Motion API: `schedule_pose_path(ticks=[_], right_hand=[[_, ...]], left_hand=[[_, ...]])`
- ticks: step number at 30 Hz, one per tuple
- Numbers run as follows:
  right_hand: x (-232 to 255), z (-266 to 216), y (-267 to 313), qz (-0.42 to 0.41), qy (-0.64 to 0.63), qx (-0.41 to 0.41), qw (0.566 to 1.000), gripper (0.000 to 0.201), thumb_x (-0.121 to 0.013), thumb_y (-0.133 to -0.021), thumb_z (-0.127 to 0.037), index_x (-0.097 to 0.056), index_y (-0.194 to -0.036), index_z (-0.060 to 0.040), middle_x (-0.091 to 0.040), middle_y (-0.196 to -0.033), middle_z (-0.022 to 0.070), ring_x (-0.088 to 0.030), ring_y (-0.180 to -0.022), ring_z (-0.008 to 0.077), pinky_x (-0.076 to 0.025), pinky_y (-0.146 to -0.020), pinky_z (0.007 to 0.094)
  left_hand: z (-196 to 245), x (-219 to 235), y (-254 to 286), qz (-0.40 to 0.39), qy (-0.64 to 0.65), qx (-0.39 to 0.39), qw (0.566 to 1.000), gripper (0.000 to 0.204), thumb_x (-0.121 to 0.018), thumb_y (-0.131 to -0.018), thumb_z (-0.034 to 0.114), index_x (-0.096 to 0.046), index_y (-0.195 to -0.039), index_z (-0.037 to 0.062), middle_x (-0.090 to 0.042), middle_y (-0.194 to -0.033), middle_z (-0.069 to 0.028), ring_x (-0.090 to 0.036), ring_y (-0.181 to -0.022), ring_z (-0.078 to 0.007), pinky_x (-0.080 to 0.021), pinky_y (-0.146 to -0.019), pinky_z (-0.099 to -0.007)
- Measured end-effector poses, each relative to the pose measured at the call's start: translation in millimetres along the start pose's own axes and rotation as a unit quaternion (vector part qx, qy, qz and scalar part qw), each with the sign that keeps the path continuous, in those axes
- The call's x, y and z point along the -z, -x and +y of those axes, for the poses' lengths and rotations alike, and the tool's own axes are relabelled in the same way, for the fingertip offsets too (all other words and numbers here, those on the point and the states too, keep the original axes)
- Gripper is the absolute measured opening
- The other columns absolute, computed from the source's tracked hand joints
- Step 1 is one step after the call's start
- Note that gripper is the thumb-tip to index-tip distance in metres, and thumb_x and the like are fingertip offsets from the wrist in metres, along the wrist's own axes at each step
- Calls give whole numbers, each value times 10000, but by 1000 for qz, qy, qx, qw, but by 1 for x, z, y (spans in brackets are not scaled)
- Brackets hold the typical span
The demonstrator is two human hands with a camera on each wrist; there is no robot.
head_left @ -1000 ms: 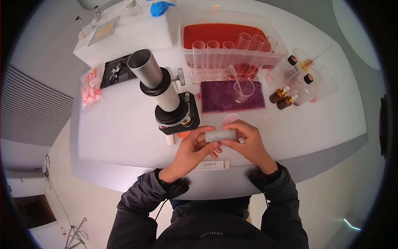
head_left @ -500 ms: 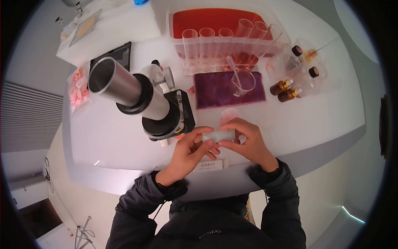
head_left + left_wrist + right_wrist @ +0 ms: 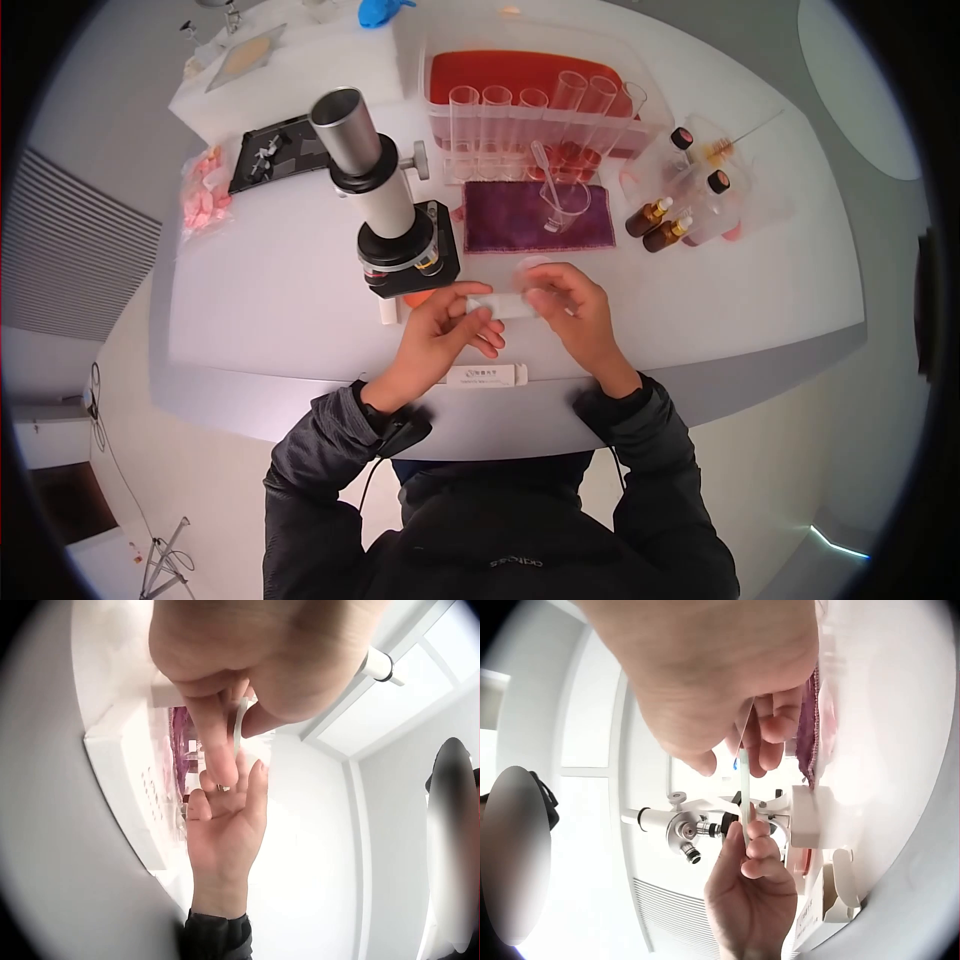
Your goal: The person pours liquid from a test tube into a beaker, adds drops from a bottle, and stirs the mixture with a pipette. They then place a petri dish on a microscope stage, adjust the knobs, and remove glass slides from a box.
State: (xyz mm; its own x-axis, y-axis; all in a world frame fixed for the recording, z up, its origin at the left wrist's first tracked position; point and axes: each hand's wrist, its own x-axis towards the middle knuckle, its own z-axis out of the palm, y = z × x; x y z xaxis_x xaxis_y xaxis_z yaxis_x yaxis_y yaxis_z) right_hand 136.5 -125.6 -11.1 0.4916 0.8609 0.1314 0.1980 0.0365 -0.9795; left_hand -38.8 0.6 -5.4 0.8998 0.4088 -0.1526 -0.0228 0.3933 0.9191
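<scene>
A pale, flat, strip-like piece (image 3: 508, 305) lies between the two hands in the head view. My left hand (image 3: 435, 338) pinches its left end between thumb and fingers, and the right wrist view shows the strip (image 3: 745, 787) edge-on, standing up from those fingers. At the other end is my right hand (image 3: 582, 322), its fingertips blurred in the head view. From the right wrist it can be seen pinching a thin clear piece (image 3: 745, 724) that meets the strip's end. Whether the two pieces are joined, I cannot tell.
A microscope (image 3: 385, 205) stands left of the hands. Beyond them are a purple cloth (image 3: 500, 215) with a beaker, test tubes in a rack and a tub of red liquid (image 3: 480, 75). Brown dropper bottles (image 3: 665, 236) stand right; a small white box (image 3: 482, 376) lies near the front edge.
The view has shifted. My right hand's fingers have moved along the pale strip's right end and now blur there, while my left hand keeps its pinch on the left end.
</scene>
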Motion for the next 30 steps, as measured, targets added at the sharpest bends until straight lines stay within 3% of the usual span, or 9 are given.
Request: schedule_pose_path(ticks=[4, 7, 10, 16, 19, 22, 30], right_hand=[[2, -3, 0, 16, -52, -82, 995, 263, -648, -949, -181, -600, -1146, -13, -670, -989, 36, -564, -825, 59, -458, -681, 224], [0, -2, 0, 40, -96, -78, 991, 288, -642, -956, -196, -574, -1158, -4, -651, -930, 25, -536, -779, 50, -441, -669, 217], [-4, -6, 2, 30, -60, -82, 994, 292, -684, -926, -209, -570, -1109, -11, -572, -789, -23, -467, -697, 35, -394, -613, 211], [-5, -18, 9, 22, 59, 38, 997, 316, -787, -813, -138, -543, -992, -46, -374, -671, -77, -271, -583, 30, -243, -519, 216], [-3, -18, 11, 9, 92, 73, 993, 306, -798, -791, -129, -559, -966, -52, -325, -614, -72, -260, -551, 37, -213, -498, 231], [-7, -18, 10, 9, 169, 122, 978, 258, -813, -770, -178, -613, -896, -76, -322, -565, -18, -288, -502, 61, -273, -458, 261], [-13, -4, 9, 56, 93, 69, 992, 148, -733, -801, -73, -592, -821, -32, -354, -559, -6, -306, -506, 67, -294, -468, 250]], left_hand=[[2, 0, 0, -6, 7, 0, 1000, 300, -496, -1009, 42, -451, -1292, -45, -654, -943, -152, -675, -829, -199, -589, -724, -312], [4, -2, 1, -3, 6, 6, 1000, 299, -495, -1006, 36, -452, -1291, -45, -653, -941, -150, -673, -831, -195, -587, -725, -310], [1, -3, 2, -7, 7, 13, 1000, 299, -505, -1002, 36, -453, -1285, -45, -651, -931, -144, -671, -834, -187, -586, -726, -307], [-2, -6, 4, 6, -29, 1, 1000, 275, -521, -996, 30, -459, -1252, -45, -644, -913, -122, -670, -819, -169, -583, -717, -290], [-2, -6, 3, 6, -40, 1, 999, 268, -519, -999, 31, -456, -1248, -45, -645, -919, -121, -670, -815, -168, -583, -719, -287], [-6, -4, 3, -9, -60, -26, 998, 278, -498, -1013, 54, -445, -1269, -39, -657, -929, -142, -683, -835, -203, -593, -727, -315], [-4, -6, 3, -7, -16, -27, 999, 298, -513, -1005, 39, -437, -1282, -37, -654, -956, -150, -680, -857, -198, -585, -768, -315]])
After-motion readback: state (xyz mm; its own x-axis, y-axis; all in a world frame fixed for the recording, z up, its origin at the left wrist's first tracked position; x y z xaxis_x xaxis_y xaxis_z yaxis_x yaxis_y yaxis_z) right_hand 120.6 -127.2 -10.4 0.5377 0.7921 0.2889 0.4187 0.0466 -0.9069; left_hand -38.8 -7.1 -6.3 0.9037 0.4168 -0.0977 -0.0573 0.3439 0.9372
